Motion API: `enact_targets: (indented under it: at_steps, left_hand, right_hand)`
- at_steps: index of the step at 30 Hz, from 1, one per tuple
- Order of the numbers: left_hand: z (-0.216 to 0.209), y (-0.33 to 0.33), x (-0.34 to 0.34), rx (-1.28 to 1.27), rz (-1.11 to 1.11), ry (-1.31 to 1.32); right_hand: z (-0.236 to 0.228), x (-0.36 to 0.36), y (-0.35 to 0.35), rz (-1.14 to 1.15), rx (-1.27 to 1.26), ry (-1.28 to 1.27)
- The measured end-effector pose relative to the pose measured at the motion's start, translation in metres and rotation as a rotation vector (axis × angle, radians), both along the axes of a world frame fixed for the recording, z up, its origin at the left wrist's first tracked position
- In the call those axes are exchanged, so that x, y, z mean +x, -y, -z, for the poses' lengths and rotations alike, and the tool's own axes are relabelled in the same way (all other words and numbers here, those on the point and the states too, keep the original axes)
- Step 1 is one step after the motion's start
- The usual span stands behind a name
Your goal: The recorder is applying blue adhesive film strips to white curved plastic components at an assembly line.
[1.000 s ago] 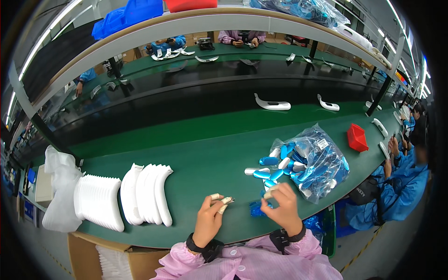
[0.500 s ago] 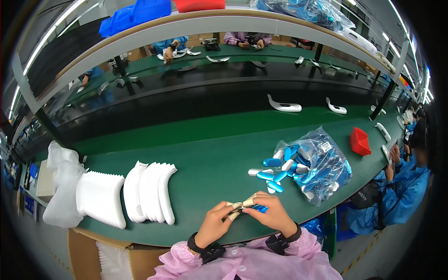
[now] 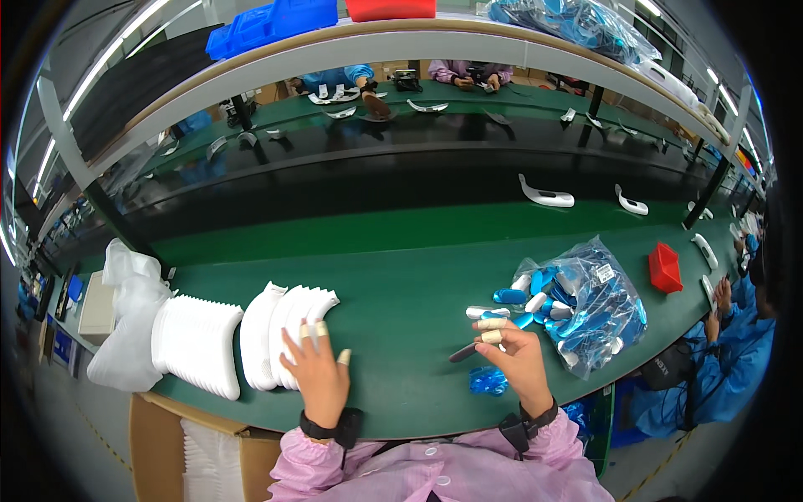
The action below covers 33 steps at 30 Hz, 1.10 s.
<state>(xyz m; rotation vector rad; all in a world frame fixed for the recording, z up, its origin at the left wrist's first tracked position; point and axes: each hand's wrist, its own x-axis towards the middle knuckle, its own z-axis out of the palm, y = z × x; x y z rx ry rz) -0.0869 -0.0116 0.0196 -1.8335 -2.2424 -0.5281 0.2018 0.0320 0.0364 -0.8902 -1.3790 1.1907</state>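
Since the earlier frame the hands have parted: they met over one small piece near the table's front edge, and now the left hand (image 3: 318, 368) has gone to the white shells while the right hand (image 3: 514, 360) has kept the piece.

Head view. Left hand lies spread, fingers extended, grasping nothing; its taped fingertips (image 3: 311, 331) touch the near end of the shell row (image 3: 284, 330), a fanned set of curved white parts standing on edge toward the front left of the table (image 3: 401, 284). Just left of that row stands a second stack (image 3: 196, 343) of ribbed white parts, and beyond it, at the left end, a crumpled plastic sheet (image 3: 134, 309).

Right hand is closed on a slim dark piece (image 3: 464, 353), pinched between thumb and taped fingers; the piece juts leftward from the hand, above the table near the front edge. A blue wrapper (image 3: 488, 381) lies on the table just below that hand. Right of the hand sits a clear bag (image 3: 590, 314) of blue-wrapped parts, several spilled at its mouth. A red tray (image 3: 665, 268) rests near the right end. Two white curved parts (image 3: 548, 197) lie toward the back edge.
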Motion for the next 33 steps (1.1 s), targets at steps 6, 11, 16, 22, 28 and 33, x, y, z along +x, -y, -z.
enact_targets:
  at_steps: [6, 11, 16, 22, 28, 33]
  left_hand:
    - [0.010, 0.010, -0.010, -0.004, 0.136, 0.084]
    - [0.008, 0.012, 0.004, 0.007, 0.429, 0.830]
    - [-0.013, 0.017, 0.042, -0.192, 0.550, 1.924]
    - [-0.010, 0.019, 0.058, -0.274, 0.531, 2.196]
    - [-0.009, 0.017, 0.059, -0.332, 0.584, 2.278]
    - [-0.009, 0.019, 0.065, -0.283, 0.634, 2.161]
  right_hand:
    - [0.003, -0.007, -0.006, -0.003, 0.062, 0.067]
    - [0.007, -0.018, -0.008, -0.095, 0.095, 0.083]
    - [0.002, -0.031, -0.005, -0.261, -0.028, 0.061]
    - [-0.011, -0.037, 0.007, -0.171, 0.171, 0.291]
    - [-0.010, -0.038, 0.003, -0.093, 0.368, 0.388]
    - [-0.011, -0.043, 0.008, -0.043, 0.350, 0.537]
